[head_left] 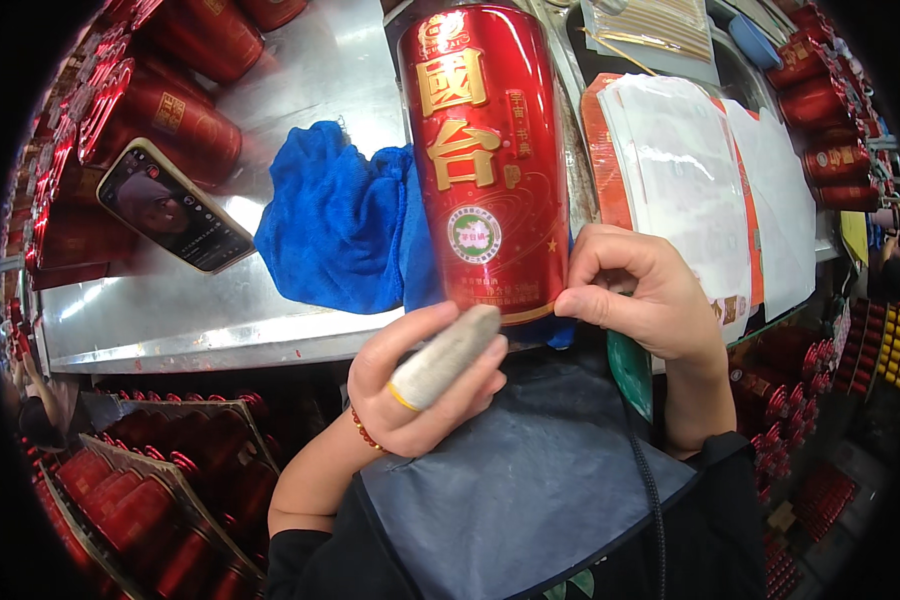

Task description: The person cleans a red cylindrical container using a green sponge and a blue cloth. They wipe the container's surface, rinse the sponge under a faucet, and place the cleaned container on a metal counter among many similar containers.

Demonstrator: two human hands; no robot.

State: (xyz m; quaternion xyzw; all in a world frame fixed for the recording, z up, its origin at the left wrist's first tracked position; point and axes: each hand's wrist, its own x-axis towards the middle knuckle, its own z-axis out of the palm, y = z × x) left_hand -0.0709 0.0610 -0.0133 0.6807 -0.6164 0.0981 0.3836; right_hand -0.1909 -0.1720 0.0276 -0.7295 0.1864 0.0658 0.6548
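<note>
A glossy red bottle point(495, 150) with raised gold characters lies lengthwise in front of me, its wide end away and its gold-edged narrow end toward me. Beneath and left of it is a bunched blue cloth point(335, 220). My left hand point(420, 385) is at the near end, fingers stretched toward the rim; one finger wears a whitish cover and touches or nearly touches the bottle. At the bottle's near right corner, thumb and index finger of my right hand point(635, 290) are pinched together. What they hold, if anything, is too small to tell.
A phone point(175, 205) leans against red bottles point(170, 125) on the metal worktop point(310, 90). White sheets point(675, 160) lie over a red-edged stack at right, with wooden sticks point(660, 30) behind. Trays of red bottles point(135, 500) stand below left. A green object point(629, 375) hangs under my right hand.
</note>
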